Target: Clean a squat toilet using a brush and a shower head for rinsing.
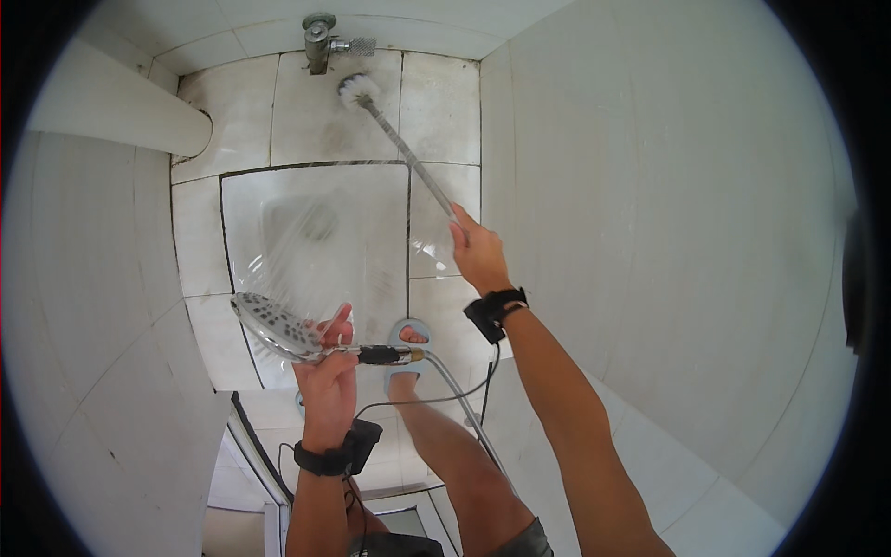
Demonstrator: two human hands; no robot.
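My left hand (pixel 327 385) is closed around the neck of a chrome shower head (pixel 271 325), its thumb-side fingers partly spread. Thin jets of water leave the shower head toward the white, sunken floor basin (pixel 376 200), which looks like a squat toilet pan. Farther out, my right hand (pixel 481 255) grips the end of a long grey handle. At its other end is a round scrubbing brush (pixel 358 91) with white bristles, its head down on the tiles by the back wall. The bristles' underside is hidden.
A metal valve (pixel 318 42) juts from the back wall near the brush. A thick white pipe (pixel 121 107) meets the floor at the left. The shower hose (pixel 459 395) trails past my leg and a blue slipper (pixel 405 379). Tiled walls stand close on both sides.
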